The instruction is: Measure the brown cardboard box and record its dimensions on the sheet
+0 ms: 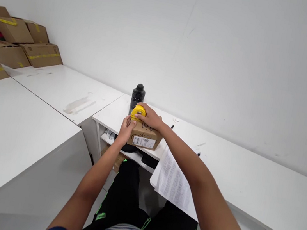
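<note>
A small brown cardboard box [150,135] with a white printed label and black handwriting sits at the front edge of the white desk. My right hand [150,117] is closed around a yellow tape measure [138,110], held at the box's upper left. Just below it, my left hand [126,128] is at the box's left edge, fingers bent and thumb near the top corner. Whether it pinches the tape's end or only the box is too small to tell. Behind the tape measure stands a black bottle [138,93], its lower part hidden.
Printed sheets [174,178] overhang the desk's front edge, partly under my right arm. A dark pen tip [199,154] shows beside that arm. Several cardboard boxes [43,54] are piled at the far left. A shelf [131,154] with dark items runs under the desk [239,166].
</note>
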